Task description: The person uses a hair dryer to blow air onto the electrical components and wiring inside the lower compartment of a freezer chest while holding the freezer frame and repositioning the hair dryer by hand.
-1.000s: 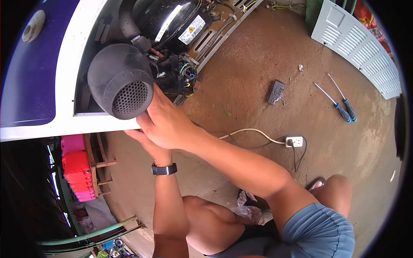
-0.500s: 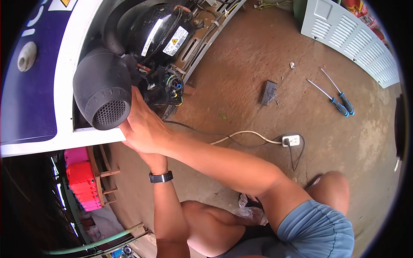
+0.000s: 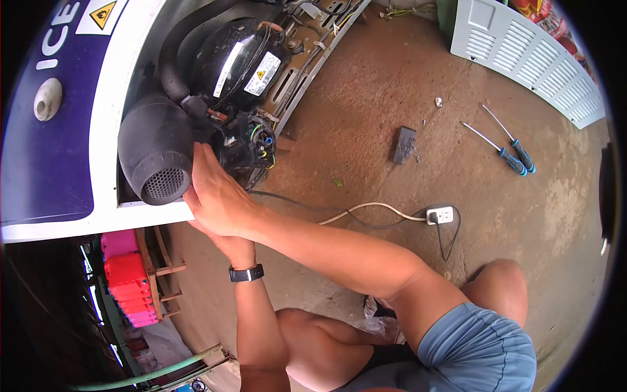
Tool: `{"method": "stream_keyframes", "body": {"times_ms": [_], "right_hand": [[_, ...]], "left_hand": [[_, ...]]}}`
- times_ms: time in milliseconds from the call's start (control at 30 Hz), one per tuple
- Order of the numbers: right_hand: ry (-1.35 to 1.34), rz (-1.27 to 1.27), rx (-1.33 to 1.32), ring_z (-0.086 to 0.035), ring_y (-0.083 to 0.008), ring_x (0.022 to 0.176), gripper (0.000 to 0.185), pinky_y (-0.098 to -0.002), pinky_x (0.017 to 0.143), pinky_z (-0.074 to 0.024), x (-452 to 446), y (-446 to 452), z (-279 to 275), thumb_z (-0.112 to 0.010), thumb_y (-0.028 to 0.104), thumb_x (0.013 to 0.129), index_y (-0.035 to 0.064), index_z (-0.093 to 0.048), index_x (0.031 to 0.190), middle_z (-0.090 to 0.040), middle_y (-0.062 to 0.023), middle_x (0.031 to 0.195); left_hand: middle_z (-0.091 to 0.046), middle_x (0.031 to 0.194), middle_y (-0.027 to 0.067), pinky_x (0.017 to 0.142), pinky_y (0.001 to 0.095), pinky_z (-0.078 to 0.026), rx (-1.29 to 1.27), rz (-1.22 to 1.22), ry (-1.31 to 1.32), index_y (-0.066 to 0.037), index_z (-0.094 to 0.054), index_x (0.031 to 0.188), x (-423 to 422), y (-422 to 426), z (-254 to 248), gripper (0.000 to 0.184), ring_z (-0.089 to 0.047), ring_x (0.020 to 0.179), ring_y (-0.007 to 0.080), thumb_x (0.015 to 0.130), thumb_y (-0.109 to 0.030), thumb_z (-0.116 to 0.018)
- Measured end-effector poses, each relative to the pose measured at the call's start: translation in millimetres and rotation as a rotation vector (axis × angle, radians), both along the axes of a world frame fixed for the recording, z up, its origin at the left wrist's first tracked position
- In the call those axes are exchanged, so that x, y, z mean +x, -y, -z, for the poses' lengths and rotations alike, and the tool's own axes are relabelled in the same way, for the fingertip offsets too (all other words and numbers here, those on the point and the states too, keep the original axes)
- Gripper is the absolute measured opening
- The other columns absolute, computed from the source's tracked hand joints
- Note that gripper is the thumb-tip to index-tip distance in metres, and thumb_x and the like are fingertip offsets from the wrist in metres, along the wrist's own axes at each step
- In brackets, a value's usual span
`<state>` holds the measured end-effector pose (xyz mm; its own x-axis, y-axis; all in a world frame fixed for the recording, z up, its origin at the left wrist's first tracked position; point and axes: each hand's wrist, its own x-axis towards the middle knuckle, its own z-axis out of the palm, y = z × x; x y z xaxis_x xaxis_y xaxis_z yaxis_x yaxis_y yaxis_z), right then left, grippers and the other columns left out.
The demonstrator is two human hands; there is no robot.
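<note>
A black hair dryer (image 3: 157, 137) with a round mesh intake hangs in the machine's open compartment, its intake end towards me. My right hand (image 3: 222, 196) is closed round its handle, which is mostly hidden by the fingers. Just below and behind it, my left hand (image 3: 232, 247), with a dark watch on the wrist, is closed at the same handle; its fingertips are covered. Beyond the dryer sit a black compressor (image 3: 238, 62), a thick dark insulated pipe (image 3: 171, 55) and a wiring terminal with coloured wires (image 3: 262, 140).
On the floor lie a small black box (image 3: 404, 145), two screwdrivers (image 3: 513, 157) and a vented grey panel (image 3: 522, 55). A white socket (image 3: 439, 215) with a plug and cords lies nearer me. Red and pink crates (image 3: 127, 277) stand at lower left, beside the machine's white edge (image 3: 59, 230).
The view has shifted slightly, so the machine and floor items sit a little differently in it. Both hands keep their hold on the hair dryer, which has tilted slightly.
</note>
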<state>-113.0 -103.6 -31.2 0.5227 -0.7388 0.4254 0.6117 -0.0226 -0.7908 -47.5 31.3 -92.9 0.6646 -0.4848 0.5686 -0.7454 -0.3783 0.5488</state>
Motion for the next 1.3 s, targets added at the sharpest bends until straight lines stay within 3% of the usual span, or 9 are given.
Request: {"method": "stream_keyframes", "body": {"times_ms": [433, 633, 700, 1033, 1200, 1300], "right_hand": [[0.047, 0.013, 0.005, -0.052, -0.0552, 0.121, 0.056, -0.0566, 0.105, -0.0471, 4.0, -2.8, 1.0, -0.056, 0.004, 0.096, -0.0091, -0.031, 0.144, -0.044, -0.0320, 0.128], [0.036, 0.031, -0.009, -0.052, -0.0549, 0.124, 0.061, -0.0550, 0.106, -0.0470, 8.6, 0.5, 2.8, -0.057, 0.004, 0.096, -0.0107, -0.029, 0.147, -0.043, -0.0326, 0.132], [0.038, 0.019, -0.016, -0.052, -0.0546, 0.126, 0.062, -0.0544, 0.106, -0.0471, 5.7, 2.7, 2.8, -0.057, 0.004, 0.095, -0.0115, -0.029, 0.148, -0.043, -0.0328, 0.134], [-0.016, 0.000, -0.061, -0.047, -0.0540, 0.135, 0.068, -0.0512, 0.115, -0.0425, 9.6, -3.5, 8.8, -0.056, 0.006, 0.096, -0.0180, -0.024, 0.151, -0.039, -0.0348, 0.145], [-0.029, -0.055, -0.086, -0.043, -0.0536, 0.141, 0.067, -0.0512, 0.119, -0.0386, 9.5, -0.7, 11.9, -0.056, 0.007, 0.097, -0.0187, -0.024, 0.151, -0.035, -0.0356, 0.151], [-0.041, -0.089, -0.095, -0.041, -0.0532, 0.143, 0.068, -0.0517, 0.119, -0.0384, 3.8, 3.4, 11.0, -0.057, 0.007, 0.098, -0.0117, -0.026, 0.155, -0.036, -0.0332, 0.153]], "left_hand": [[-0.050, 0.155, 0.0188, 0.115, 0.0433, -0.042, 0.108, -0.055, 0.065, 0.000, -0.039, 0.158, -7.5, 1.0, -2.3, 0.070, -0.052, 0.138, 0.0282, 0.098, -0.017, -0.074], [-0.043, 0.155, 0.0186, 0.117, 0.0453, -0.039, 0.056, -0.035, 0.086, -0.001, -0.030, 0.160, -24.3, 20.7, -17.0, 0.077, -0.046, 0.142, 0.0303, 0.099, -0.018, -0.073], [-0.038, 0.155, 0.0212, 0.120, 0.0492, -0.033, 0.065, -0.041, 0.054, 0.000, -0.024, 0.159, -24.6, 22.0, -19.0, 0.082, -0.041, 0.145, 0.0353, 0.098, -0.025, -0.073], [-0.037, 0.157, 0.0229, 0.119, 0.0491, -0.034, 0.013, -0.037, 0.015, -0.001, -0.019, 0.160, -27.2, 23.4, -19.7, 0.088, -0.042, 0.145, 0.0356, 0.097, -0.026, -0.075], [-0.039, 0.157, 0.0234, 0.116, 0.0481, -0.039, 0.007, -0.055, -0.019, -0.001, -0.015, 0.161, -40.1, 34.7, -31.7, 0.095, -0.047, 0.143, 0.0355, 0.093, -0.018, -0.079], [-0.040, 0.157, 0.0236, 0.117, 0.0469, -0.040, -0.055, -0.055, -0.092, -0.001, -0.011, 0.163, -40.4, 34.2, -32.1, 0.100, -0.047, 0.143, 0.0345, 0.092, -0.014, -0.080]]}}
